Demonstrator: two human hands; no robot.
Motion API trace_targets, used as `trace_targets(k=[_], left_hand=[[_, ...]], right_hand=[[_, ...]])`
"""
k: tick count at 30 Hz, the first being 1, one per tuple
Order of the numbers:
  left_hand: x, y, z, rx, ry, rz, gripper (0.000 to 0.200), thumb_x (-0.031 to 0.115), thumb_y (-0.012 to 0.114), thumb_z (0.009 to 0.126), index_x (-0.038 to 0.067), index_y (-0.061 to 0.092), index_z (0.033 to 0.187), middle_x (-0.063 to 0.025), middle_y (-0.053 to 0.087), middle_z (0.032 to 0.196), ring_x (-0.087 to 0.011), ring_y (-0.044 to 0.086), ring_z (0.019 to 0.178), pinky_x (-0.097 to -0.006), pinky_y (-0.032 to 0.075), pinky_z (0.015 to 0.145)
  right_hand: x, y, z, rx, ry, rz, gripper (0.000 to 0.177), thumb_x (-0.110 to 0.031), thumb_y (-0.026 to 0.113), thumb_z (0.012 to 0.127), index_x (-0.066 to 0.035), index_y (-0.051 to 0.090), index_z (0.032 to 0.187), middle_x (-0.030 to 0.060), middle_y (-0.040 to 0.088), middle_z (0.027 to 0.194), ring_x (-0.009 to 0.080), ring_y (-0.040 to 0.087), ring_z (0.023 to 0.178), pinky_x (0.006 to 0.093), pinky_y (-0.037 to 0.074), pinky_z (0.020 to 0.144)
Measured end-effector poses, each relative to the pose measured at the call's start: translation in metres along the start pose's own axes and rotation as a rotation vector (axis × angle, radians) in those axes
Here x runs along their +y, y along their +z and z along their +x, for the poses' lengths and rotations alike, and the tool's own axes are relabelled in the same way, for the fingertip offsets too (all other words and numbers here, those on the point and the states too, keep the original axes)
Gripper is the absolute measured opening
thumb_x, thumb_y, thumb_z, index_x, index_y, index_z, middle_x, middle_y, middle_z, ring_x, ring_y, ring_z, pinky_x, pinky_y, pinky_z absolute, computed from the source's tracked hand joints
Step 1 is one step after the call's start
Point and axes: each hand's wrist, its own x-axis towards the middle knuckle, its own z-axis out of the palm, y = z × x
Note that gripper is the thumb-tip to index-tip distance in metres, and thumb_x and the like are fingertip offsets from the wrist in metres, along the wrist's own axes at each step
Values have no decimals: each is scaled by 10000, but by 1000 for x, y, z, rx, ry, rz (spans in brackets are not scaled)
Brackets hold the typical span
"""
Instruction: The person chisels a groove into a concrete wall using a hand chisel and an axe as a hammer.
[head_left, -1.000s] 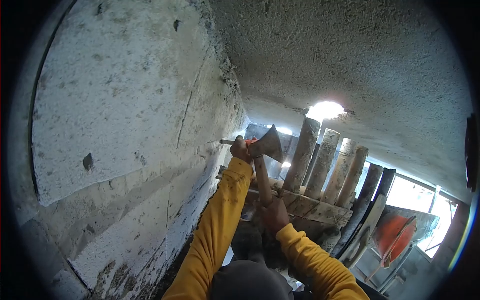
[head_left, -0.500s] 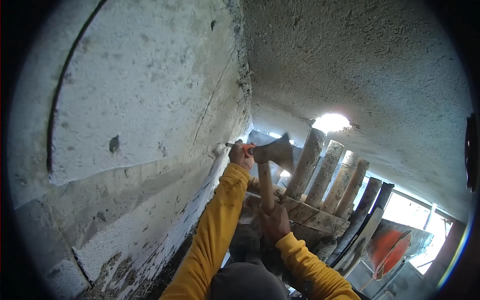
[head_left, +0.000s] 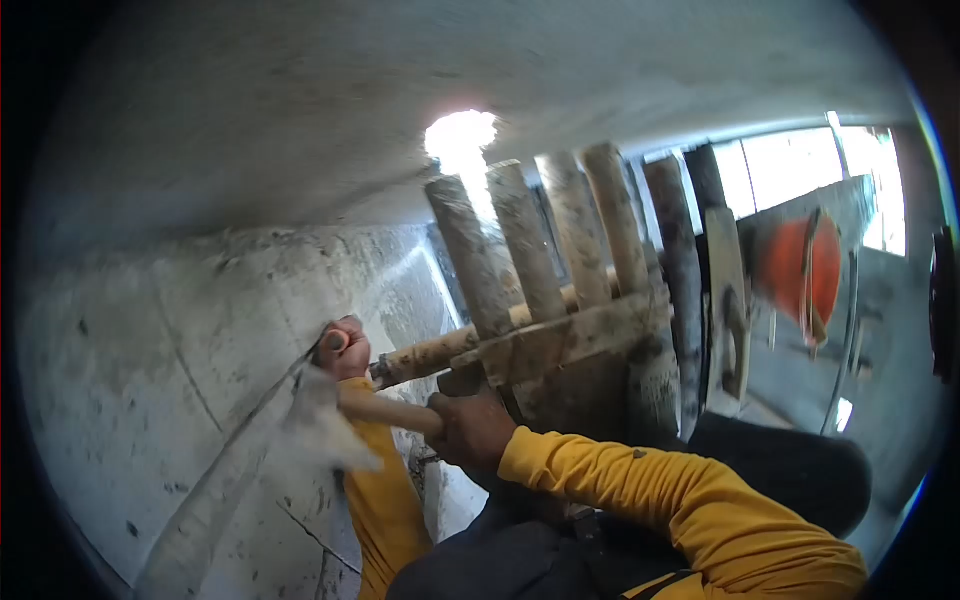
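Note:
My left hand point(head_left: 350, 360) is closed around an orange-handled chisel point(head_left: 338, 341) against the concrete wall point(head_left: 120, 340); the round butt of its handle faces me and its tip cannot be made out. My right hand point(head_left: 475, 428) grips the wooden handle of a hatchet point(head_left: 388, 410). The hatchet's metal head is smeared by motion and hangs just below my left hand, in front of my left yellow sleeve. A gap shows between the hatchet head and the chisel butt.
Several upright wooden posts point(head_left: 527, 240) stand ahead, crossed by a board point(head_left: 580, 340) and a horizontal pole point(head_left: 425, 358). Overhead is a rough ceiling point(head_left: 300, 120) with a bright hole. An orange bucket point(head_left: 795, 270) hangs at the right near bright windows point(head_left: 785, 170).
My view has turned right and tilted, so the posts stand more upright. The hatchet has swung from beside the chisel butt to below my left hand. Both hands keep their holds.

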Motion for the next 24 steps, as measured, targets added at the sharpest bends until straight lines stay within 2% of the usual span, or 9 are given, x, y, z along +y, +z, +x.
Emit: trace_targets(k=[1,2,4,5,9,12,15,22,24], left_hand=[[2,1,-2,40,-15,-23,142,47,574,776,28,505,898,-82,520,810,-200,565,637,-328,548,595],[-4,6,-5,66,-23,-52,156,37,575,764,26,501,902,-81,518,811,-198,565,638,-327,548,590],[-30,24,-19,175,6,-114,244,-51,559,680,0,489,908,-78,501,814,-196,569,665,-336,549,601],[-34,23,-21,179,15,-124,248,-53,562,678,0,489,908,-79,500,814,-197,569,668,-337,550,604],[-24,11,-14,116,-12,-65,263,-62,572,667,1,492,909,-83,499,816,-201,573,680,-340,554,615],[-23,8,-15,104,-11,-54,274,-69,579,659,2,494,910,-86,497,818,-204,575,689,-342,556,623],[-37,14,-18,84,-13,-76,286,-98,569,653,1,497,912,-86,497,817,-204,576,699,-353,561,644],[-13,-5,-9,75,-62,-31,270,-98,560,672,0,498,915,-81,496,814,-201,576,697,-351,563,650],[-16,-2,-7,72,-62,-47,261,-96,560,679,0,497,913,-81,496,812,-200,577,698,-349,563,652]], right_hand=[[1,2,-2,26,-69,20,234,-252,654,826,-44,583,904,199,656,768,419,639,739,513,498,671],[6,4,1,-1,-42,12,235,-256,643,827,-48,601,926,180,669,788,411,645,721,504,506,658],[31,23,13,-61,138,-45,241,-256,640,825,-49,612,946,175,673,793,411,647,720,501,510,658],[35,23,17,-97,223,-80,245,-256,638,824,-50,617,957,173,675,795,411,648,720,499,511,658],[25,6,6,-90,155,-49,231,-245,618,836,-46,649,947,187,690,871,377,677,804,482,530,725],[5,-19,-3,-105,65,55,200,-202,628,821,-46,639,946,186,686,861,374,670,818,487,515,747],[32,10,16,-113,288,-46,197,-199,628,820,-40,630,936,191,677,840,389,661,830,493,512,747],[15,-13,0,-99,73,68,210,-225,621,837,-26,619,906,199,675,827,393,660,805,496,509,738],[27,0,8,-89,151,67,212,-231,618,842,-28,618,902,204,669,811,400,655,784,498,508,725]])
